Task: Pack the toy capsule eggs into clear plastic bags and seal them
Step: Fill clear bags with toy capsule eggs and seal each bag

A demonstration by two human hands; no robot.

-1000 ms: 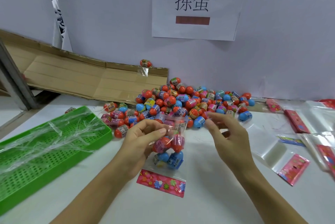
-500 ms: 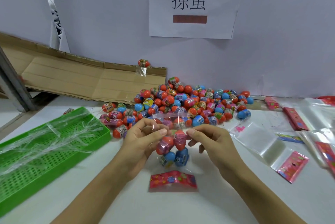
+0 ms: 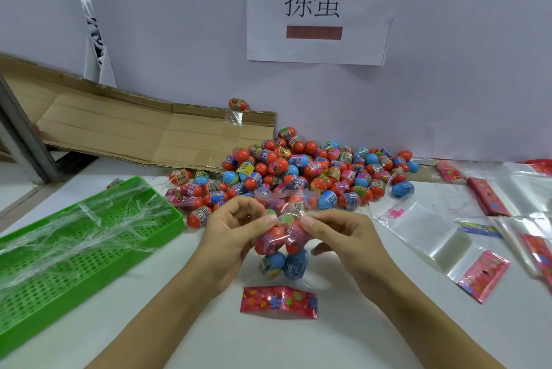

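Both hands gripped one filled clear bag (image 3: 282, 244) at its upper part, above the white table (image 3: 373, 324) near the middle of the scene. The left hand (image 3: 236, 234) pinched the bag's left side between thumb and curled fingers; the right hand (image 3: 337, 235) pinched the right side, its thumb tip close to the left thumb. Inside the bag sat four capsule eggs (image 3: 294, 238): two red-and-pink ones above, two blue ones below. The bag's loose open top (image 3: 285, 199) stood up beyond the fingers, crumpled. At its near end hung a pink patterned header card (image 3: 279, 301), resting on the table.

Just beyond the hands lay a large pile of loose eggs (image 3: 313, 171), red and blue, spread against the far wall. One egg (image 3: 238, 104) sat on the edge of a flattened cardboard sheet (image 3: 119, 129) at far left. A green perforated tray (image 3: 74, 249) holding clear plastic strips lay at near left. To the right, empty clear bags (image 3: 442, 237) with pink headers lay flat. A paper sign (image 3: 316, 7) hung on the wall.
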